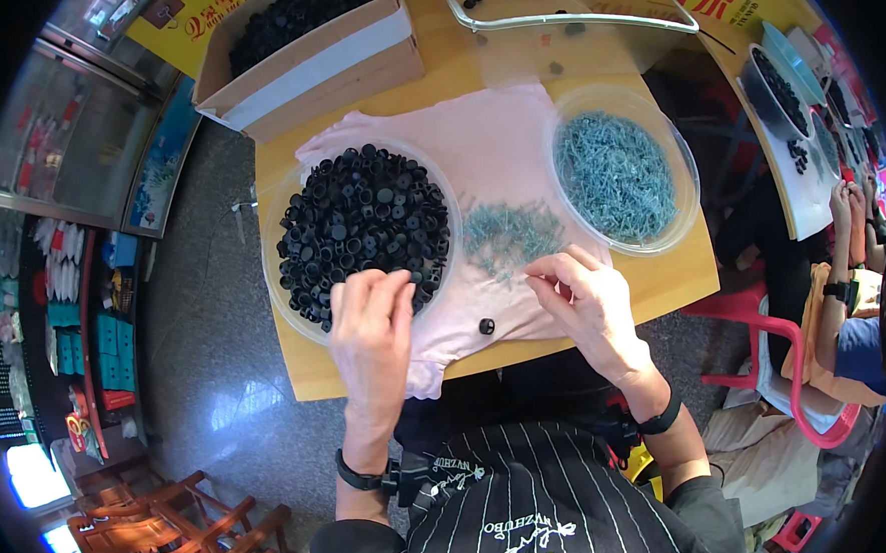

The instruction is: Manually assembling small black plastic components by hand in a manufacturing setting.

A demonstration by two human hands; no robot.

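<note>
My left hand (372, 323) is over the near right edge of a round clear tub (274, 286) heaped with black plastic caps (364, 220). Its fingers are drawn together, and whatever is between them is hidden. At the near edge of a loose pile of bluish-grey screws (510, 236), my right hand (594, 309) has thumb and forefinger pinched; anything in that pinch is too small to name. A single black cap (486, 326) lies on the pink cloth (470, 143) between my hands. Beyond my right hand stands a second clear tub (685, 204) full of similar screws (619, 176).
A cardboard box (334, 66) of black caps stands at the table's far left. Across the far side lies a clear tray (576, 23) with a few black pieces. Another person's hand (847, 213) and a pink stool (807, 411) are at the right. Wooden chairs (180, 523) stand lower left.
</note>
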